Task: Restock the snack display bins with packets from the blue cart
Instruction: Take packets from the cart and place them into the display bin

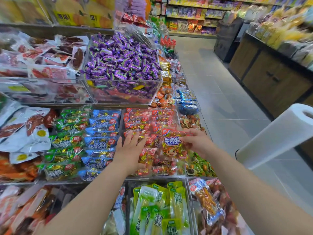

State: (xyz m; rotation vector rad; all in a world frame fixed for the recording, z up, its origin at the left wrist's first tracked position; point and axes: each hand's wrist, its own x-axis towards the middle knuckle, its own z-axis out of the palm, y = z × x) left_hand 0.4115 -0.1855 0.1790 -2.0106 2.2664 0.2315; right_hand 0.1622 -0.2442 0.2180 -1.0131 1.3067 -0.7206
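Observation:
A clear bin (177,114) in the middle tier holds several red beef-cube packets. My right hand (194,143) pinches one red beef-cube packet (174,145) by its right edge, holding it face-up just above the bin's right half. My left hand (131,148) lies flat with straight fingers on the red packets in the bin's left half. Blue packets (101,134) and green packets (66,138) of the same snack fill the bins to the left. The blue cart is not in view.
A clear bin of purple candies (122,63) stands on the tier above. Green pickle packs (160,206) lie in the lower bin near me. A white roll of plastic bags (274,134) juts in at the right. The tiled aisle floor (220,85) runs right of the display.

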